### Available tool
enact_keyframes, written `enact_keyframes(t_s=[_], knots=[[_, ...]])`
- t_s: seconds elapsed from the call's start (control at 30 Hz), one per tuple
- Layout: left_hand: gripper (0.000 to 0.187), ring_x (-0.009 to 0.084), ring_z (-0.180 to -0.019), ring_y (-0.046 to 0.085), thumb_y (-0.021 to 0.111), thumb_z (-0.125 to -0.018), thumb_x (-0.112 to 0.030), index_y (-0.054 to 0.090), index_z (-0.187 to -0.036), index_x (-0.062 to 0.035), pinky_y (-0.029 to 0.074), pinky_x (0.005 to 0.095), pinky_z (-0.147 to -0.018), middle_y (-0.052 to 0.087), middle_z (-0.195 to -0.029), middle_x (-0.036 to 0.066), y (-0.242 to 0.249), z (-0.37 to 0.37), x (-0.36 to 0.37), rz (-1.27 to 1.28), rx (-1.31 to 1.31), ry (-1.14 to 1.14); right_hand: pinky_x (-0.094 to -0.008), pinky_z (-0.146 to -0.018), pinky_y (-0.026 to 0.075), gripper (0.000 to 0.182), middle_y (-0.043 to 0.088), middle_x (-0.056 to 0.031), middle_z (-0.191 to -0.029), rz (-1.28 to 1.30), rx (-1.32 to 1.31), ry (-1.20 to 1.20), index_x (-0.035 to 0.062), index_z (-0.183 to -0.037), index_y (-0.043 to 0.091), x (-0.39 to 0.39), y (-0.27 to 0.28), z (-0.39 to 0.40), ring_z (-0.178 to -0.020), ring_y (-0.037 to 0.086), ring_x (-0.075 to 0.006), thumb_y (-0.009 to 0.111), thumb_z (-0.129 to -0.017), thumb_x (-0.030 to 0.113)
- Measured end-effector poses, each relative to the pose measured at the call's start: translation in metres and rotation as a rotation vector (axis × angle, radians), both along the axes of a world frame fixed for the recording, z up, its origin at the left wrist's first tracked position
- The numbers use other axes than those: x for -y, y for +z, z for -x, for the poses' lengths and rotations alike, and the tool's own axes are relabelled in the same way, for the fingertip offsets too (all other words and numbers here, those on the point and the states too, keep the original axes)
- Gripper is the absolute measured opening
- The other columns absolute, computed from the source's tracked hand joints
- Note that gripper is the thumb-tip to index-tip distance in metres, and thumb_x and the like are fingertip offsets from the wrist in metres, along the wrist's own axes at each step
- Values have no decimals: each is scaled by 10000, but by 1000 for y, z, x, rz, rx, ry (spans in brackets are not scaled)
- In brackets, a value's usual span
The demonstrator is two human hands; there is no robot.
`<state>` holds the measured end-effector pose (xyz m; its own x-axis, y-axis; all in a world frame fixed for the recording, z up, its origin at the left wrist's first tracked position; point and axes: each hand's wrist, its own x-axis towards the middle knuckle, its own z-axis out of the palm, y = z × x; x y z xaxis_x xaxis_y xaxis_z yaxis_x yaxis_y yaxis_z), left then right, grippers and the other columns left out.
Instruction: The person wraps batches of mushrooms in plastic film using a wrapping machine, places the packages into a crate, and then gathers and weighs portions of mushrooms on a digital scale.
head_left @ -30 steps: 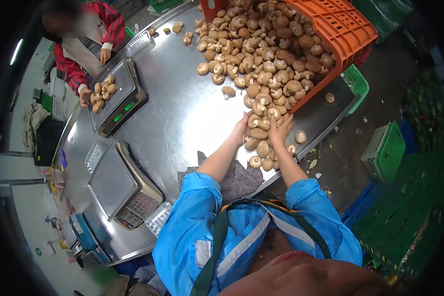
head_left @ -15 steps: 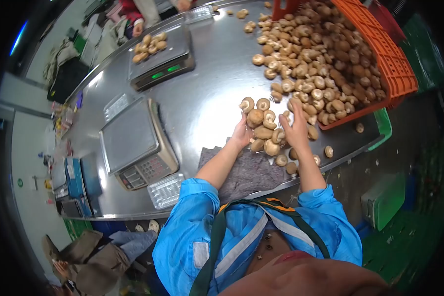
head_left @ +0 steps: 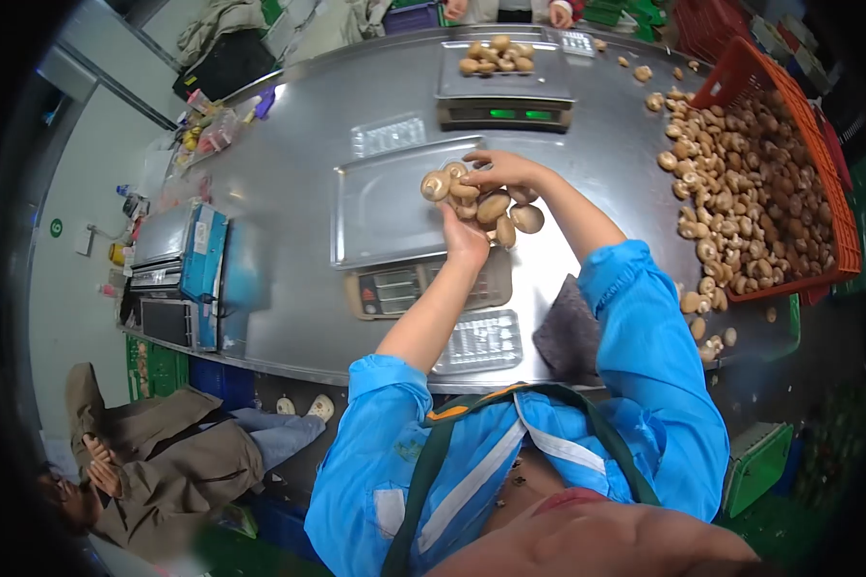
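Several brown mushrooms (head_left: 494,206) are bunched between my two hands, over the right part of the near scale's metal tray (head_left: 380,216). My left hand (head_left: 465,238) cups them from the near side. My right hand (head_left: 500,171) is curled over them from the far right. Below the tray shows the scale's keypad body (head_left: 387,291). A clear plastic tray (head_left: 481,343) lies in front of that scale, and a dark cloth (head_left: 570,332) is by my right sleeve. Another clear tray (head_left: 388,136) lies behind the scale.
A second scale (head_left: 505,113) with lit green digits bears several mushrooms. On the right, a mushroom heap (head_left: 731,192) spills from an orange crate (head_left: 842,207). Blue boxes (head_left: 207,274) stand at the left. A person in brown (head_left: 183,471) is at lower left; another person's hands (head_left: 560,13) show beyond the table.
Both my hands have moved left with the mushrooms, from beside the heap to above the near scale. The view has turned toward the left, so the heap and crate appear farther right.
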<state>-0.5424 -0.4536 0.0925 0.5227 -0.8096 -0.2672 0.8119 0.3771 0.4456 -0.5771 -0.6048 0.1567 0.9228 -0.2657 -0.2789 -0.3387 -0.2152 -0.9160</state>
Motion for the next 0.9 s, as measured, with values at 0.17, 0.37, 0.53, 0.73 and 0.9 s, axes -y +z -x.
enact_keyframes(t_s=[0.17, 0.37, 0.53, 0.73, 0.9], knots=[[675, 271, -1257, 336, 332, -900, -540, 230, -1338, -36, 304, 427, -1026, 311, -1355, 144, -2, -62, -71, -81, -3, -269, -371, -934, 419, 873, 444, -229, -1277, 162, -58, 229, 27, -1312, 394, -21, -15, -94, -1128, 490, -314, 734, -645, 476], [430, 188, -868, 603, 482, -917, -275, 424, -1232, 12, 484, 265, -705, 568, -1120, 142, 5, -99, -162, -327, 674, -499, -363, -954, 388, 713, 514, -179, -1228, 481, 173, -6, 43, -1242, 483, -31, -30, -98, -1144, 482, -304, 695, -700, 454], [240, 100, -754, 590, 528, -894, -161, 579, -1070, -7, 449, 211, -640, 641, -928, 91, -7, -158, -204, -531, 881, 41, -356, -926, 409, 587, 550, -158, -1170, 777, 63, -14, 92, -1170, 552, -54, -4, -37, -1097, 507, -312, 723, -673, 354], [238, 105, -771, 586, 521, -903, -182, 586, -1056, -11, 444, 226, -669, 637, -922, 79, 12, -189, -197, -493, 922, 155, -327, -882, 432, 528, 599, -102, -1105, 582, 417, -537, 73, -1148, 562, -56, -14, -2, -999, 574, -238, 753, -680, 224], [240, 109, -764, 585, 528, -897, -183, 582, -1056, -11, 428, 223, -671, 638, -924, 84, 8, -198, -227, -608, 918, 315, -323, -851, 439, 503, 601, -136, -1057, 659, 162, -983, 36, -1140, 558, -59, -69, 106, -957, 577, -229, 734, -711, 232]])
